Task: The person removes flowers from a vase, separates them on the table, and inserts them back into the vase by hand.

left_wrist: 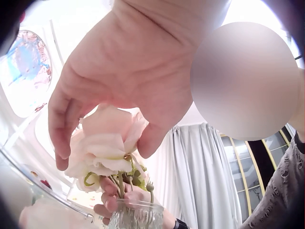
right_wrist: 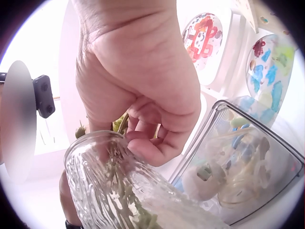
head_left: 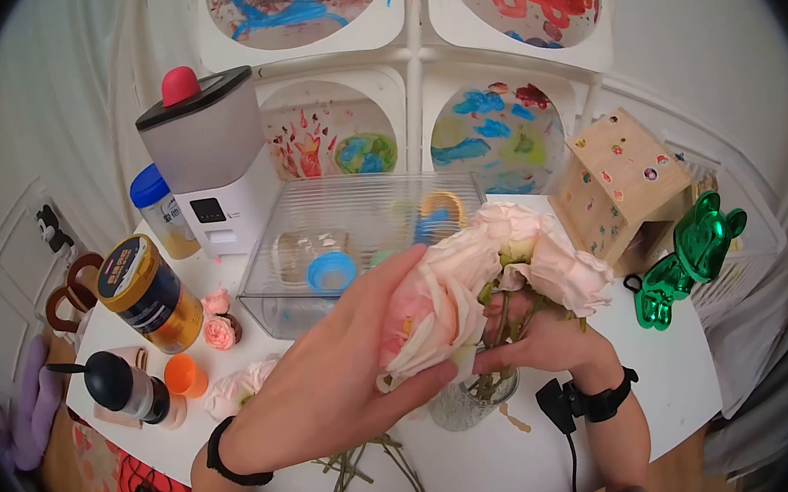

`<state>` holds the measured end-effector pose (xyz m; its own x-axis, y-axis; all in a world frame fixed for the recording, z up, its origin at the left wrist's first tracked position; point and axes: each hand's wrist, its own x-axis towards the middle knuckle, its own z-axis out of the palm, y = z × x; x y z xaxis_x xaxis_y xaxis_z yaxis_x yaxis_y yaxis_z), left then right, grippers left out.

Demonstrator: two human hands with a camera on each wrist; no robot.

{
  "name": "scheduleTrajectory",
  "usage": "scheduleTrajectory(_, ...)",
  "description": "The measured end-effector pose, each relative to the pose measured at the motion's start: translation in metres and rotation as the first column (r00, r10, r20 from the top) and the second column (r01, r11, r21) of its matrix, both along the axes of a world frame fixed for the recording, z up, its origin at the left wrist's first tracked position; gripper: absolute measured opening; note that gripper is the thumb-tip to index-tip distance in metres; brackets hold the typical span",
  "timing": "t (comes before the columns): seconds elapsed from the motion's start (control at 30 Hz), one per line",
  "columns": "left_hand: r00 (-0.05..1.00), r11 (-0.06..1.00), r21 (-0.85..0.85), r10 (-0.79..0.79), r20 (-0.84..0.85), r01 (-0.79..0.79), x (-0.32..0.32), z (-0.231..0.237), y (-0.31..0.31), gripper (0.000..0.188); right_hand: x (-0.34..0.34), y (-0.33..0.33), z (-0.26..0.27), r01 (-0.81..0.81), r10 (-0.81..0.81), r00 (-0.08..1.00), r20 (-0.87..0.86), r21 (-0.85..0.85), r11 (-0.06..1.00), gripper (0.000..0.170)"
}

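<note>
stems, thin and green, stand in a clear vase with ridged glass walls. we grip them at its rim with our right hand, while our left hand curls fingers and thumb round a soft, ruffled pink rose above. behind, a ribbed, see-through box holds a round blue thing. loose stems lie on the smooth white table.

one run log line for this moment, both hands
left hand: cups rose | right hand: at stems | stems: in glass vase
</note>
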<state>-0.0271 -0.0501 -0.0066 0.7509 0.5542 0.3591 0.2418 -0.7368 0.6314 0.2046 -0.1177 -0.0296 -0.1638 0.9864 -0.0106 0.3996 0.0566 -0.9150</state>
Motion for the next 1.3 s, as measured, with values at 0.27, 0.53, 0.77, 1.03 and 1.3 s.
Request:
scheduleTrajectory(0.27, 0.995, 0.99, 0.142, 0.001, -0.1, 0.014, -0.005, 0.013, -0.001, 0.09, 0.0, -0.001, -0.011, 0.038, -0.041, 0.999, 0.022, 0.102, 0.994, 0.023)
scheduleTrajectory(0.53, 0.988, 0.988, 0.083, -0.118, -0.1, 0.127, -0.03, 0.029, 0.01, 0.095, -0.009, -0.011, -0.008, 0.184, -0.188, 0.97, 0.157, 0.039, 0.982, 0.022)
scheduleTrajectory(0.77, 0.997, 0.997, 0.047, 0.067, 0.042, -0.069, -0.053, 0.027, 0.015, 0.062, -0.008, -0.014, -0.013, 0.219, -0.22, 0.968, 0.119, 0.023, 0.975, 0.015)
scheduleTrajectory(1.03, 0.916, 0.997, 0.064, -0.024, -0.4, 0.053, -0.097, -0.03, 0.001, 0.018, -0.006, -0.018, -0.015, 0.224, -0.232, 0.948, 0.216, 0.059, 0.973, 0.018)
scheduleTrajectory(1.3, 0.758, 0.987, 0.093, -0.042, -0.651, 0.135, -0.097, -0.085, -0.02, 0.025, -0.014, -0.018, -0.021, 0.213, -0.213, 0.977, 0.006, 0.018, 0.977, 0.014)
